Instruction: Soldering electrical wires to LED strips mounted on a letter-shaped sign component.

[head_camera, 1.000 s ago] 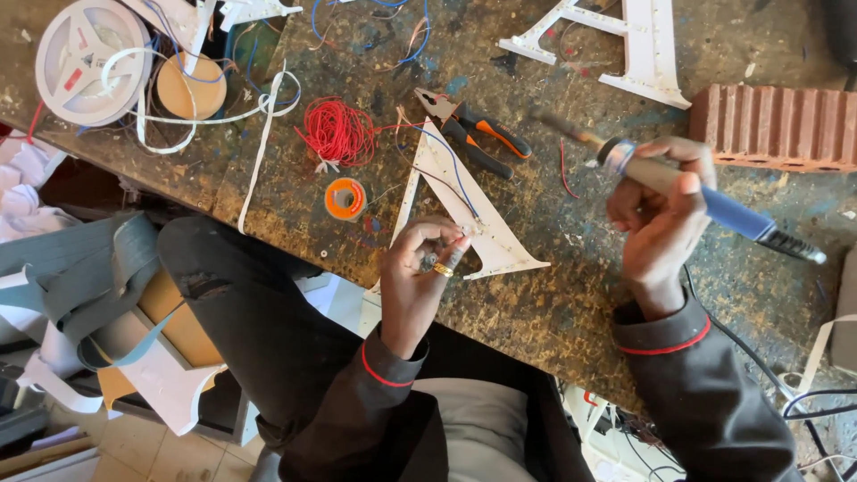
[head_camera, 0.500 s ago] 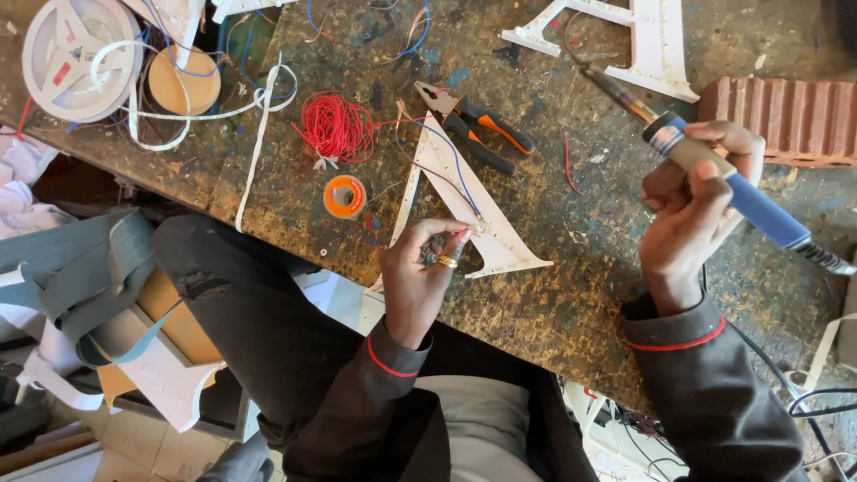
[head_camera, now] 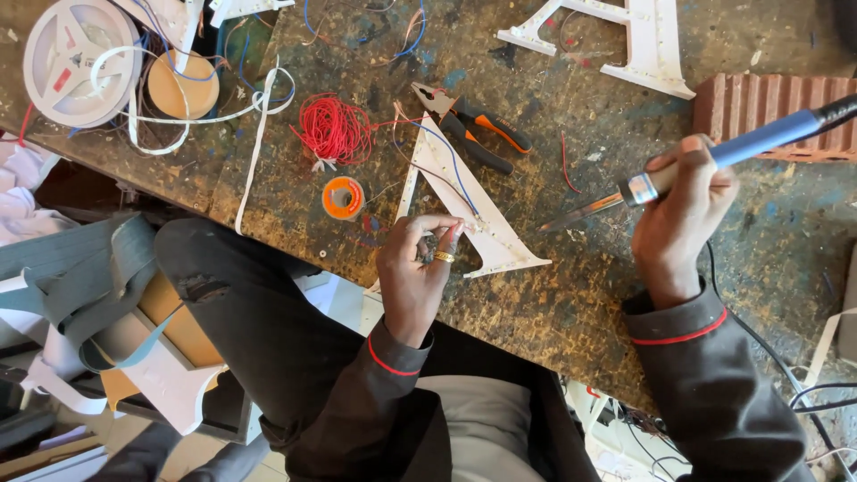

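My right hand (head_camera: 683,214) grips a blue-handled soldering iron (head_camera: 714,156), its metal tip pointing left and down toward a white A-shaped frame (head_camera: 464,210) lying on the workbench. My left hand (head_camera: 418,268) rests at the lower left leg of that frame, fingers curled and pinched together on something small that I cannot make out, a gold ring on one finger. Thin blue and red wires run along the frame.
Pliers with orange-black handles (head_camera: 473,129), a red wire coil (head_camera: 335,129), an orange solder spool (head_camera: 343,196), a white strip reel (head_camera: 76,58), a round wooden disc (head_camera: 178,85), a second white letter frame (head_camera: 625,40) and a red brick (head_camera: 768,103) lie on the stained bench (head_camera: 553,303).
My right hand has swung the soldering iron round: its tip pointed up and left before, and now points left and down toward the frame. My left hand stays at the frame.
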